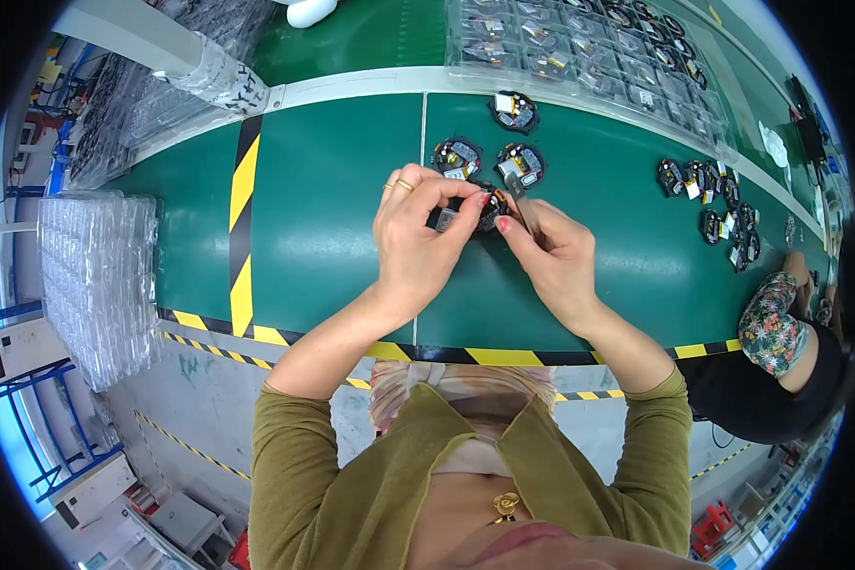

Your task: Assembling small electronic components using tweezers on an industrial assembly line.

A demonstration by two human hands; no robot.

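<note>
My left hand (420, 228), with a gold ring, grips a small round black electronic module (490, 211) between thumb and fingertips, just above the green table. Closed around slim grey metal tweezers (518, 193), my right hand (558, 258) comes in from the other side, its thumb close to the module. Fingers partly cover the module, so the tweezers' exact contact with it is hidden. Right beyond my hands lie three similar round modules with exposed parts: one at the left (457, 157), one at the right (522, 165) and one farther back (514, 111).
Clear plastic trays (579, 47) full of modules stand along the back. More loose modules (703, 180) lie at the right, near another person's floral sleeve (774, 323). Stacked clear trays (100, 275) are at the left. Yellow-black tape (503, 357) marks the table's front edge.
</note>
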